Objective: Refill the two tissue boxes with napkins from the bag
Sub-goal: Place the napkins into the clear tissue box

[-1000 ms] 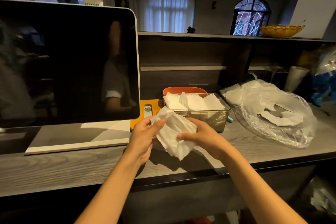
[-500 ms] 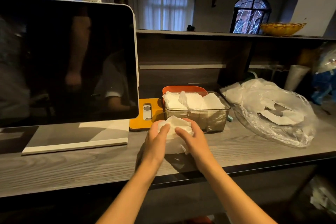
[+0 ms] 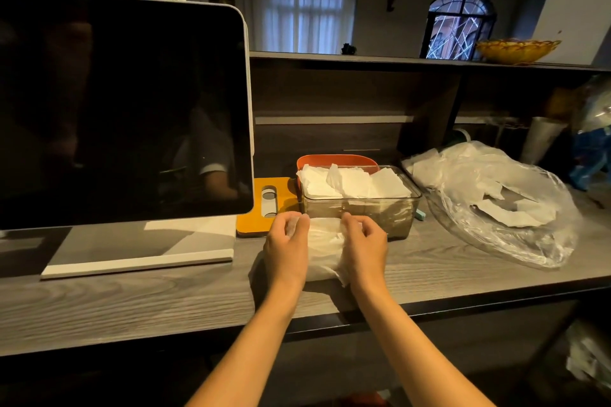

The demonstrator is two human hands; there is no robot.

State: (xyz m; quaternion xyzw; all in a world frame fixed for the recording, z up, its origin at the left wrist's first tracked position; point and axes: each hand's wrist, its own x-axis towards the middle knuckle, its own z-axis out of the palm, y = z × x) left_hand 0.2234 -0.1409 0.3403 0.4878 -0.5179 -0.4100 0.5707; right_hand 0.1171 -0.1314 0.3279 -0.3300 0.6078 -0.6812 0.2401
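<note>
Pinching a wad of napkins (image 3: 325, 246) from both sides on the counter (image 3: 132, 301), left hand (image 3: 287, 249) and right hand (image 3: 365, 249) curled round its ends. Just beyond the fingertips, the clear box (image 3: 360, 208), already heaped, long axis running left to right. Far right, well apart, the bag (image 3: 496, 201), nearer the right hand.

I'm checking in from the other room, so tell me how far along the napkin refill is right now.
Partly done. The clear box already holds white napkins up to its rim. In hand: the left hand and right hand pinch a napkin stack on the counter in front of it. Left: the orange box behind, its fill hidden, and the plastic bag still holds napkins.
</note>
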